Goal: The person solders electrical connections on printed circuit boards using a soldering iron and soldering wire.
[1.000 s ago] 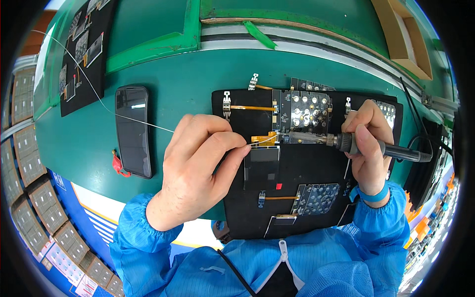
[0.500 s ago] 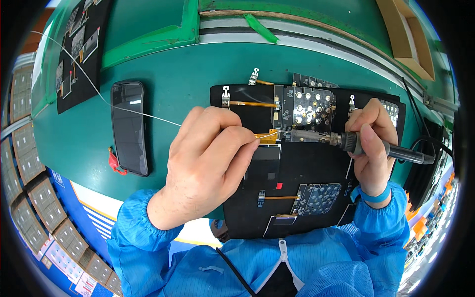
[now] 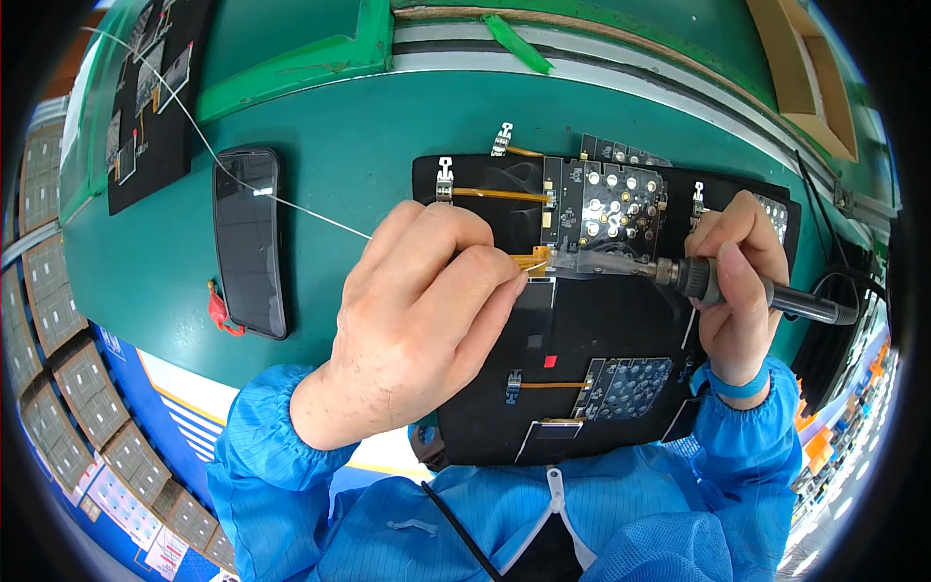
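Note:
My left hand (image 3: pixel 417 320) is closed, thumb and fingertips pinching a thin solder wire (image 3: pixel 315 215) that trails off to the upper left. Its short end reaches over an orange flex cable (image 3: pixel 535 258) at the lower left corner of a circuit board (image 3: pixel 621 209) with round metal contacts. In my right hand (image 3: pixel 742 291) is a soldering iron (image 3: pixel 700 279), held by its dark handle and pointing left. The tip meets the flex cable's end or stops very near it; which, I cannot tell. Below the cable, a small dark display panel (image 3: pixel 535 315) is partly hidden by my left fingers.
Under the boards lies a black mat (image 3: pixel 621 325), with another contact board (image 3: pixel 628 388) nearer me. A phone (image 3: pixel 248 247) with a red charm (image 3: pixel 219 308) rests at left on the green table. Further boards lie on a dark sheet (image 3: pixel 160 160); a cardboard box (image 3: pixel 805 73) stands far right.
My left hand has edged slightly right, toward the iron's tip, bringing the wire with it. The iron stays at the same corner of the board. The whole view has shifted a little.

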`<state>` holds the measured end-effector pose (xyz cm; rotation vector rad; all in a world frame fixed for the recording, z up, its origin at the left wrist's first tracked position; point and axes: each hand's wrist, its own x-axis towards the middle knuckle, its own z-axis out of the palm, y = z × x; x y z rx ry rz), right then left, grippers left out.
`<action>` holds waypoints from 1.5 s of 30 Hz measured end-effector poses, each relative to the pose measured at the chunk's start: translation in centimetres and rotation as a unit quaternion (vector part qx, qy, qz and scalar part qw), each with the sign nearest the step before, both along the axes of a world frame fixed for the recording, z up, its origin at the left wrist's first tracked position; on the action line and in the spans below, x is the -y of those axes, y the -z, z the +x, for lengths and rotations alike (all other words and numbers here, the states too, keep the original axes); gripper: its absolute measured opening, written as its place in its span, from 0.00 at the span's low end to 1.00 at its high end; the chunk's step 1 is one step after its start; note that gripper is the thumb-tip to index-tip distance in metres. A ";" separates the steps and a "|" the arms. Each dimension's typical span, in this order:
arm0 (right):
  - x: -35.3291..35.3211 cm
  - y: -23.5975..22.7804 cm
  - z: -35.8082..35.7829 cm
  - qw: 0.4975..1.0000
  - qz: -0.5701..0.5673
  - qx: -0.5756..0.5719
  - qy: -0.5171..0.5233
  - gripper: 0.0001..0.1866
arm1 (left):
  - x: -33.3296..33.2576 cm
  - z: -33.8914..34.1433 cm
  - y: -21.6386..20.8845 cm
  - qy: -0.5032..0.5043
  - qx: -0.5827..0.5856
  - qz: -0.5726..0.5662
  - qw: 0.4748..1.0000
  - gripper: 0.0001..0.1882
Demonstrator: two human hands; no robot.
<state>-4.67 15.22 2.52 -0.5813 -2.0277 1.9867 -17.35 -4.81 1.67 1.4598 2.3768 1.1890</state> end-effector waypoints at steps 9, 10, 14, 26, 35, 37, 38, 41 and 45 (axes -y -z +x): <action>0.1 -0.1 0.2 1.000 -0.025 0.009 0.006 0.12 | -0.2 0.2 0.4 0.013 -0.001 0.018 1.000 0.11; 0.0 -0.1 0.2 1.000 -0.024 0.010 0.004 0.12 | -0.3 0.3 0.4 0.011 0.000 0.018 1.000 0.11; 0.2 0.0 0.1 1.000 -0.009 -0.001 0.002 0.12 | -0.4 0.2 0.6 0.012 -0.006 0.028 1.000 0.12; -0.1 0.2 0.3 1.000 -0.010 0.004 0.006 0.13 | -0.4 0.3 0.1 -0.008 0.037 -0.015 0.999 0.17; -0.2 0.3 0.3 1.000 -0.004 0.005 0.008 0.13 | -0.4 0.3 0.3 -0.013 0.043 -0.008 0.999 0.16; -0.2 0.1 0.4 1.000 -0.010 0.015 0.025 0.12 | -0.5 0.2 0.3 -0.012 0.046 -0.004 0.999 0.16; -0.3 0.0 0.5 0.999 -0.024 0.029 0.022 0.12 | -0.4 0.3 0.3 -0.012 0.043 -0.003 0.999 0.16; -0.4 0.4 0.5 1.000 -0.015 0.016 0.002 0.13 | -0.4 0.3 0.4 -0.014 0.042 0.001 0.999 0.16; -0.4 0.5 0.5 1.000 0.000 0.007 0.020 0.13 | -0.4 0.4 0.4 -0.015 0.042 0.005 0.999 0.17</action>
